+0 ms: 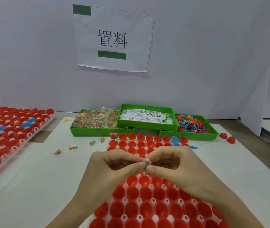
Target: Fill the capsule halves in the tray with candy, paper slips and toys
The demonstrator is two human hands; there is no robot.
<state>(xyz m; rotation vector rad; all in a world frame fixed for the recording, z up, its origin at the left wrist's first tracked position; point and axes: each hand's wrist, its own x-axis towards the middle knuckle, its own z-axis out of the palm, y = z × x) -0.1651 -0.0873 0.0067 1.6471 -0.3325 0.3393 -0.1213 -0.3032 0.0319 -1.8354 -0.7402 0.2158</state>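
Observation:
A white tray [137, 200] full of red capsule halves [147, 193] lies right in front of me; one blue half [175, 139] sits in its far row. Above the tray's middle, my left hand [112, 163] and my right hand [172, 163] meet fingertip to fingertip and together pinch a small candy packet [147, 162]. Behind the tray stand three green bins: candy packets [96, 120], paper slips [145, 116] and small coloured toys [191, 123].
A second tray of red and blue capsule halves [7, 135] lies at the left. Several loose candy packets [73, 148] lie on the white sheet left of the near tray. Two red halves [227, 137] and a blue toy [193, 147] lie at the right. A white wall with a paper sign [112, 40] is behind.

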